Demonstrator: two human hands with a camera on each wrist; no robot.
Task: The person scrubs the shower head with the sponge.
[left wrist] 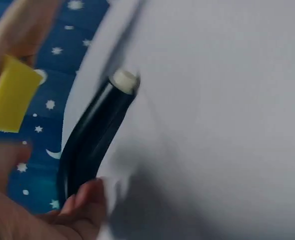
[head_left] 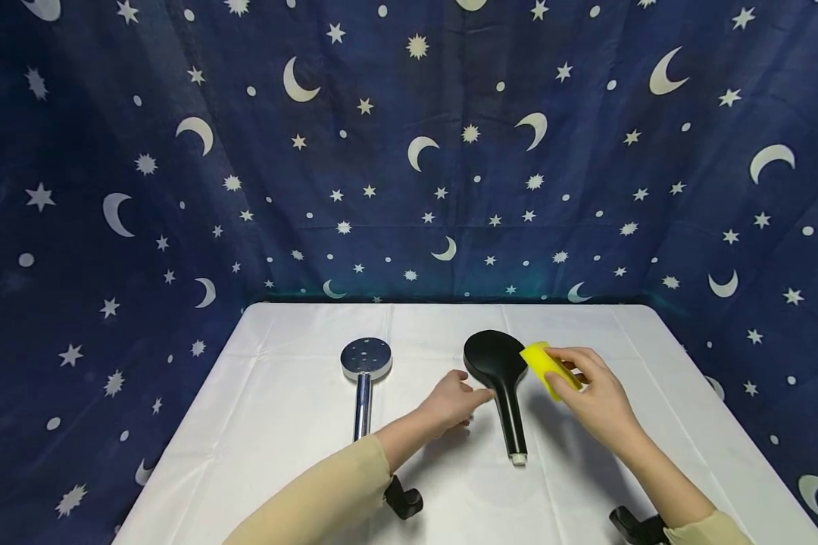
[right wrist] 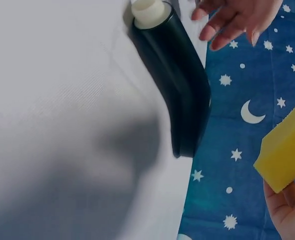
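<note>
A black shower head lies on the white table, its handle angled toward the near side and ending in a pale threaded tip. Just left of its neck is my left hand, fingers spread and relaxed, thumb at the edge of the handle; whether it touches cannot be told. My right hand pinches a yellow sponge between thumb and fingers, held slightly above the table beside the shower head's round end. In the right wrist view the sponge hangs apart from the black handle.
A chrome shower head lies to the left, its handle partly hidden behind my left forearm. The white table ends at a dark blue curtain with moons and stars. Black wrist mounts sit below both forearms.
</note>
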